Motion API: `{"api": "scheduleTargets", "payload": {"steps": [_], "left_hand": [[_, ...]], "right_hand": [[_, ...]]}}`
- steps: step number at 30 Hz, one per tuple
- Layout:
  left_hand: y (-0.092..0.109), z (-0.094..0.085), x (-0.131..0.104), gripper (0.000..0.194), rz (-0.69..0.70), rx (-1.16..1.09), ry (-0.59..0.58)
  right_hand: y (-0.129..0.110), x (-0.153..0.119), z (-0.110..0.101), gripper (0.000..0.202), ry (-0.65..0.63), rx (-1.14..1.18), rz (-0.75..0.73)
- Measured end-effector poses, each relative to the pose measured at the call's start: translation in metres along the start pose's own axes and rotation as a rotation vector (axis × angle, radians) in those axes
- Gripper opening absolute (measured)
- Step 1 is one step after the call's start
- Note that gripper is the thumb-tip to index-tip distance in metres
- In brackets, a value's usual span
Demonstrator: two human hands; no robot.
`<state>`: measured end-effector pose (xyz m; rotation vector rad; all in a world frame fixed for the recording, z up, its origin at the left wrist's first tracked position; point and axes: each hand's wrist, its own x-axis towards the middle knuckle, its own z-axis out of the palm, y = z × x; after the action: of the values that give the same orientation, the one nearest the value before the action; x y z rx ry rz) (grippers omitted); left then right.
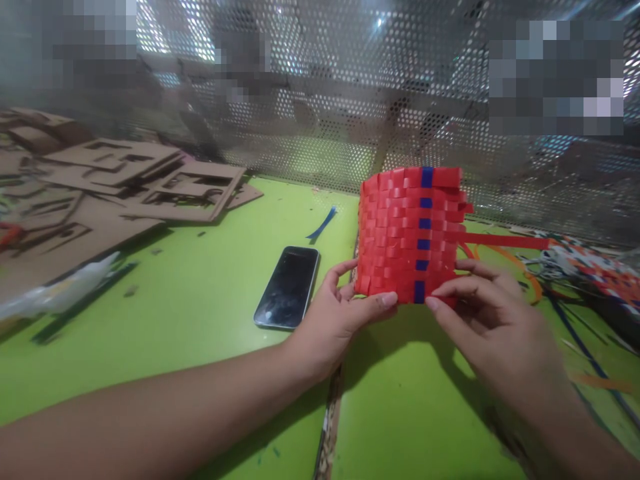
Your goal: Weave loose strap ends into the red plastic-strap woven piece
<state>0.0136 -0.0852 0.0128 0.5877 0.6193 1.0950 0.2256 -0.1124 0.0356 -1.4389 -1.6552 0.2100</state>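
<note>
A red woven piece (395,227), plaited from flat shiny strips with one blue strip running down its right part, is held up over the green table. My left hand (345,310) grips its lower left corner, thumb in front and fingers behind. At the lower right edge, my right hand (490,310) pinches the weave between thumb and fingers. Loose red strip ends stick out on the right side, and one long red strip (505,240) stretches away to the right. Parts of the fingers behind the weave are hidden.
A phone (287,287) lies left of my left hand, with a short blue strip (323,223) beyond it. Cut cardboard pieces (200,190) pile up at the left. A perforated metal screen (320,100) stands behind. Multicoloured strips (595,273) lie at the right. A gap (330,420) splits the tabletop.
</note>
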Motion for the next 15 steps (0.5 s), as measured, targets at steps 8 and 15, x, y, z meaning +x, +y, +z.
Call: {"api": "scheduleTargets", "payload": {"steps": [8,15], "left_hand": [[-0.0031,-0.0019,-0.0003,0.091,-0.014,0.053,0.040],[-0.0039,-0.0037,-0.0016,0.093,0.008,0.142,0.035]], "right_hand": [[0.0024,-0.0050,0.0051,0.018,-0.029,0.008,0.093],[0.0042,-0.0017,0.0051,0.027,-0.044,0.020,0.125]]}}
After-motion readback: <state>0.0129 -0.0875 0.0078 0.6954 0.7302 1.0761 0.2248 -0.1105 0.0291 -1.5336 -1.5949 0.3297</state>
